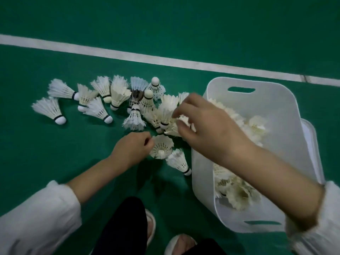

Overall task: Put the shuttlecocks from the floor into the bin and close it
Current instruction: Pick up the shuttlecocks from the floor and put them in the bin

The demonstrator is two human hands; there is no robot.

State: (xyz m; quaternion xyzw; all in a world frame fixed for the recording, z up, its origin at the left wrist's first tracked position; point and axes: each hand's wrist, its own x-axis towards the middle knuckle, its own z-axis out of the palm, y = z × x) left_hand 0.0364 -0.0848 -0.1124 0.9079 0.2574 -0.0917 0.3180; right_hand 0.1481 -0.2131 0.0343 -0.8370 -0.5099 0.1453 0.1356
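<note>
Crouching over a green floor [184, 24] with a white line [147, 57] across it, a person reaches with both hands into a heap of shuttlecocks [117, 100]. The left hand [131, 148] is low, its fingers curled together at the feather rim of one shuttlecock [161, 147] lying cork-up — whether it actually grips the feathers is hard to tell. The right hand [204, 126] hangs over the left edge of the white bin [202, 172], fingers bent and pinching a small shuttle [184, 120] by its feathers. The heap spreads left of the bin, some shuttles on their sides, two standing cork-up. More shuttlecocks fill the open bin — its handle slots show at the far and near walls. A white lid [312, 140] lies just beside the bin's right side, partly hidden. White sleeves [36, 218] cover both forearms.
</note>
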